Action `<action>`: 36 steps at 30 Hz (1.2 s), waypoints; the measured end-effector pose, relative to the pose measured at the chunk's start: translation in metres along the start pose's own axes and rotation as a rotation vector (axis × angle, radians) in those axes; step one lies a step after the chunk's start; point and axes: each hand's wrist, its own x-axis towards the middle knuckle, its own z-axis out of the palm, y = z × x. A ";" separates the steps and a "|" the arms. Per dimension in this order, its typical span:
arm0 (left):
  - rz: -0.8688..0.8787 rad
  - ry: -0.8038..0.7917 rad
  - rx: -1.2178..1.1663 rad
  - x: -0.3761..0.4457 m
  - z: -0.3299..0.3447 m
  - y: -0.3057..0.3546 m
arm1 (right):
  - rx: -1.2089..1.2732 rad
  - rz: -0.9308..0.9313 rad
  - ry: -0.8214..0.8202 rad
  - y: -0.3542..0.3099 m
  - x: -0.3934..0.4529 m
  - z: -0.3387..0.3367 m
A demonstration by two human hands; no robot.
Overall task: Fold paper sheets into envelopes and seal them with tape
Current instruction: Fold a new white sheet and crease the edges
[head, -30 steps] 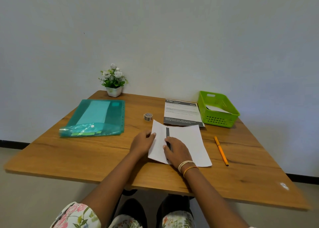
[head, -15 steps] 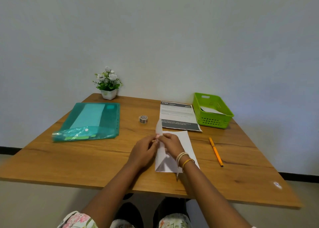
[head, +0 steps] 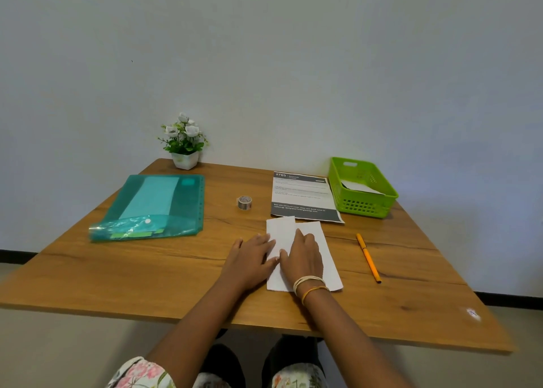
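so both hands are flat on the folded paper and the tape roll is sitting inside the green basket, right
Not quite. The head view shows the tape roll on the bare table, left of the printed sheet, not in the green basket. Both hands do press the folded paper.

The table [head: 147, 273] is matt, grained wood. The folded sheet [head: 329, 258] near the middle is plain matt paper. Far right, the green basket [head: 364, 208] is perforated plastic; left, the teal folder [head: 182, 208] is glossy translucent plastic.
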 end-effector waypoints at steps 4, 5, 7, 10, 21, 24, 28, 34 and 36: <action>-0.003 0.025 0.019 -0.001 0.001 0.000 | -0.177 -0.067 0.024 0.008 -0.001 0.010; -0.002 0.032 0.025 -0.001 0.001 -0.001 | -0.193 -0.087 0.010 0.010 -0.001 0.012; 0.003 0.038 0.039 -0.001 0.002 -0.001 | -0.194 -0.127 -0.041 0.012 0.000 0.012; -0.024 0.061 0.070 -0.001 0.005 -0.002 | -0.180 -0.182 -0.107 0.014 0.001 0.012; -0.125 -0.005 0.038 0.002 0.003 0.002 | -0.055 -0.164 -0.066 0.013 0.001 0.015; -0.157 -0.050 -0.120 0.005 -0.006 0.007 | -0.009 -0.166 -0.066 0.012 0.003 0.016; -0.294 -0.030 -0.862 0.003 -0.016 0.021 | 0.082 -0.141 -0.049 0.007 0.003 0.019; -0.590 0.220 -1.429 0.011 -0.034 0.028 | 0.159 -0.093 -0.016 0.005 0.003 0.017; -0.658 0.262 -1.587 0.014 -0.038 0.021 | 0.186 -0.097 -0.017 0.006 0.003 0.016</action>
